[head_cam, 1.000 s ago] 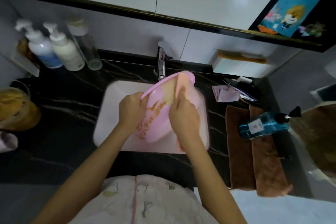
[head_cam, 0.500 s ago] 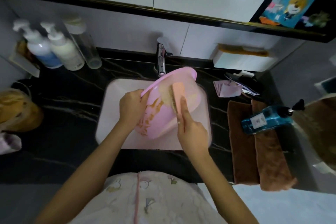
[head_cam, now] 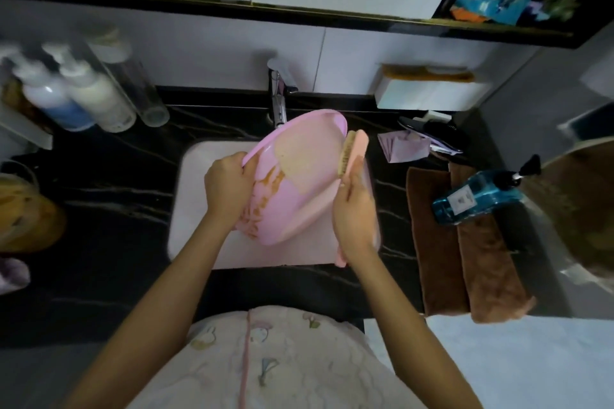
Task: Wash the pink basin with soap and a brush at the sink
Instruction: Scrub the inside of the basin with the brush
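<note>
In the middle of the frame the pink basin (head_cam: 300,183) is held tilted over the white sink (head_cam: 196,199), its inside facing up toward the camera, with brownish smears down its left side and a tan patch near its upper centre. The left hand (head_cam: 226,188) grips the basin's left rim, fingers curled over the edge. The right hand (head_cam: 355,212), just right of the basin, is wrapped round the handle of a pink brush (head_cam: 355,148). The brush head stands at the basin's upper right rim with its tan bristles turned toward the basin; whether they touch the rim is not clear. A chrome faucet (head_cam: 278,103) rises just behind the basin's far edge. On the black counter (head_cam: 116,209), two pump bottles (head_cam: 73,96) stand blurred in the upper left of the frame. To the right of the sink, a blue bottle (head_cam: 478,197) lies on its side on brown towels (head_cam: 438,242). Above it, a white box (head_cam: 428,96) sits against the wall.
</note>
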`<action>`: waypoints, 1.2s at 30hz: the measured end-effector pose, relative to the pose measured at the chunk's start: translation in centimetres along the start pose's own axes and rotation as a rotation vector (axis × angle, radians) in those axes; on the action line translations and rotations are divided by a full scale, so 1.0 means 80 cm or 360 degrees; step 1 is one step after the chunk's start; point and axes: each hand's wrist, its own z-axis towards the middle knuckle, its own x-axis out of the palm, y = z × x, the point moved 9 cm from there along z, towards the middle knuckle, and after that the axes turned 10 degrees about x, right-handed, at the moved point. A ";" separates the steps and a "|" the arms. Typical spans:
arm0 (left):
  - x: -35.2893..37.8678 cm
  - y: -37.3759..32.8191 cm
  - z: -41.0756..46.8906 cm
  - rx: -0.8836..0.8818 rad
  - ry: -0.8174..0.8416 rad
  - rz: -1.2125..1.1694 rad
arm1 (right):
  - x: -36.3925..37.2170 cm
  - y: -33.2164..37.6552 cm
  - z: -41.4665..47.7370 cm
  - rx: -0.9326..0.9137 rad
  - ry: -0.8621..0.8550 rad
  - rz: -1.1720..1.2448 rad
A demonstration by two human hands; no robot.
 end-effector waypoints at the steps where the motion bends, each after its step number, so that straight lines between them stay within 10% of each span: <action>1: 0.001 0.000 0.002 -0.0001 0.0007 0.0006 | 0.011 0.014 -0.021 -0.0153 0.0006 -0.0080; 5: 0.000 -0.001 0.005 0.0021 0.0030 0.0037 | 0.049 0.048 -0.059 -0.0625 0.0069 -0.0410; 11: -0.005 0.007 0.002 -0.0040 0.0015 0.0005 | 0.014 0.025 0.007 -0.0070 -0.0092 -0.0247; 16: -0.017 0.020 0.000 -0.0054 -0.0015 -0.0033 | 0.044 0.062 -0.057 -0.0727 -0.0133 -0.0570; 21: -0.018 0.027 0.006 -0.0086 -0.0023 -0.0067 | 0.019 0.012 0.012 -0.0013 -0.0071 -0.0220; 26: -0.014 0.025 0.011 -0.0027 0.0007 -0.0117 | 0.053 0.055 -0.039 -0.0526 0.0062 -0.0554; 32: -0.014 0.037 0.019 -0.0029 -0.0052 -0.0231 | 0.016 -0.009 0.030 0.0268 0.0017 -0.0020; 36: -0.009 0.031 0.017 -0.0011 -0.0005 -0.0188 | 0.027 0.035 -0.022 -0.0216 0.0200 -0.0240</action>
